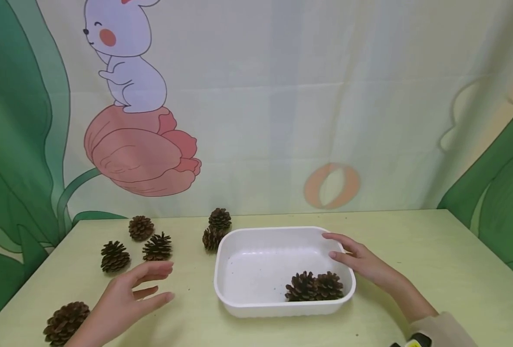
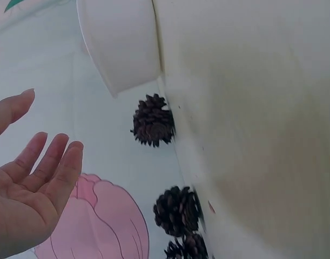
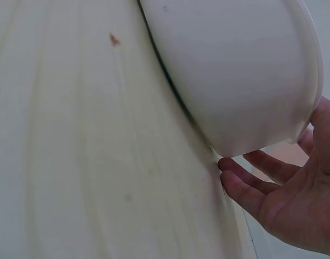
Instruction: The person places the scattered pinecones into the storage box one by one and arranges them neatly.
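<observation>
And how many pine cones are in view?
8: two pine cones in the tray, two by its far left corner, three beyond the left hand, one at near left. Others could be hidden.

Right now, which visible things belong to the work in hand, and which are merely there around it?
Probably part of the work:
white tray, held by the right hand
two pine cones inside it
six more pine cones outside it

Merely around it:
pale table
printed curtain behind
</observation>
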Motion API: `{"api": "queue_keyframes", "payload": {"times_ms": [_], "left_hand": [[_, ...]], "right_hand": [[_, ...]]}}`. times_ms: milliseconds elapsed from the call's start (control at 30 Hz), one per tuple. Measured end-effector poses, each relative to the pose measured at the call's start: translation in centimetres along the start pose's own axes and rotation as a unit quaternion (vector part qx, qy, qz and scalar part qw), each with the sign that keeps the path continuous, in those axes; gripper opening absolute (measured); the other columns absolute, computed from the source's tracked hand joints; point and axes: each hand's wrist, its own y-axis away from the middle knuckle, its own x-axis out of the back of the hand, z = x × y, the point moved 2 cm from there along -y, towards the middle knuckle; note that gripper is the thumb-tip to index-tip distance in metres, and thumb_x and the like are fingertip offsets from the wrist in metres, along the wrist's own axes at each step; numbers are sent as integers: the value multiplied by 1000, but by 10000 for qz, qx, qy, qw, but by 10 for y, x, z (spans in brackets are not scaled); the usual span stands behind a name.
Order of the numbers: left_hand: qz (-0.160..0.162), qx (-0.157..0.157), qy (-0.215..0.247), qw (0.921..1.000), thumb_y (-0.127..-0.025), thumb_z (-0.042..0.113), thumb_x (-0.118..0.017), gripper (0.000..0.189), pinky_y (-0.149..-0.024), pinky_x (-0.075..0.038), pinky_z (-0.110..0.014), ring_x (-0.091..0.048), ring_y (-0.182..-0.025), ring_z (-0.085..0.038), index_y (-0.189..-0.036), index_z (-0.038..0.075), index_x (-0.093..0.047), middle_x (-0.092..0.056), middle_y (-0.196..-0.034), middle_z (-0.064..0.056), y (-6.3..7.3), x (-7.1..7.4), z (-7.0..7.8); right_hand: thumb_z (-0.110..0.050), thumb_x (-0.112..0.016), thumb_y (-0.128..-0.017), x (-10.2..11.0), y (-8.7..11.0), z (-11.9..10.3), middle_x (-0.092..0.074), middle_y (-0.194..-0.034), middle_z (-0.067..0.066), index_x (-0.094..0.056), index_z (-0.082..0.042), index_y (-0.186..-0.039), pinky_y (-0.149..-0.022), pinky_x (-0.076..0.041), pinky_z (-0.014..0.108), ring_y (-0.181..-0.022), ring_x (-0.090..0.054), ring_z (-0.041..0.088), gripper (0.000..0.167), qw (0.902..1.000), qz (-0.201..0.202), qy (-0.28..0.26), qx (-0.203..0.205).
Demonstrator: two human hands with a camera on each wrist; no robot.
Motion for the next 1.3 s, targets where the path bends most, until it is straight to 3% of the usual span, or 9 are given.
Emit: {"api": "queue_keyframes", "payload": {"times_ms": [233, 400, 567, 667, 867, 967, 1167, 1300], "left_hand": [[-74, 376, -218, 9990, -78, 23, -72, 59, -85, -50, -33, -50, -114, -32, -128, 7, -48, -51, -126, -15, 7, 19, -20], [65, 391, -563, 9976, -77, 28, -72, 63, -85, -50, -36, -49, -114, -30, -130, 9, -45, -48, -130, -14, 15, 37, -37], [97, 428, -1250, 9912, -76, 31, -73, 70, -84, -51, -38, -46, -116, -33, -133, 7, -42, -42, -134, -18, 20, 57, -56], [-54, 641, -1375, 9884, -76, 33, -72, 77, -85, -49, -43, -40, -118, -40, -137, 4, -36, -36, -136, -24, 22, 68, -70], [-33, 789, -1733, 9817, -73, 37, -73, 83, -82, -47, -55, -35, -114, -47, -138, 5, -33, -33, -136, -27, 23, 83, -97], [-85, 881, -1784, 9800, -72, 41, -73, 87, -81, -47, -55, -33, -115, -48, -140, 8, -30, -30, -137, -26, 19, 90, -117], [-493, 1230, -1522, 9794, -66, 43, -75, 99, -80, -43, -61, -25, -119, -51, -144, 14, -23, -22, -142, -26, 7, 104, -166], [-709, 1368, -1681, 9737, -64, 45, -76, 100, -75, -42, -63, -23, -118, -53, -144, 17, -23, -23, -142, -26, 1, 110, -191]], "right_hand": [[-24, -51, -94, 1, 0, 0, -34, -137, 27, -35, -10, -139, -81, -50, 34, -101, -57, 30, 50, 10000, -23, -34, 48], [-24, -51, -94, 0, 0, 1, -33, -137, 27, -35, -10, -139, -81, -50, 34, -101, -57, 31, 50, 10000, -13, -11, 52], [-24, -51, -94, 0, 0, 0, -32, -138, 26, -35, -10, -139, -81, -50, 34, -102, -57, 32, 50, 10000, -5, -17, 56], [-24, -51, -94, 0, 1, 0, -32, -138, 26, -35, -10, -139, -80, -50, 33, -102, -57, 31, 50, 10000, -6, -22, 46], [-24, -51, -94, 0, 1, 0, -29, -140, 25, -36, -11, -139, -81, -51, 35, -104, -56, 32, 50, 10000, -14, 22, 71], [-24, -51, -94, 0, 1, 0, -29, -141, 24, -36, -11, -139, -82, -51, 36, -105, -55, 32, 49, 10000, -6, 27, 66], [-24, -51, -94, 0, 1, 1, -29, -140, 25, -36, -12, -139, -82, -50, 35, -105, -55, 32, 49, 10000, -4, 12, 71], [-25, -51, -94, 0, 1, 1, -30, -140, 25, -36, -12, -139, -82, -50, 33, -104, -55, 31, 49, 10000, -12, 4, 64]]}}
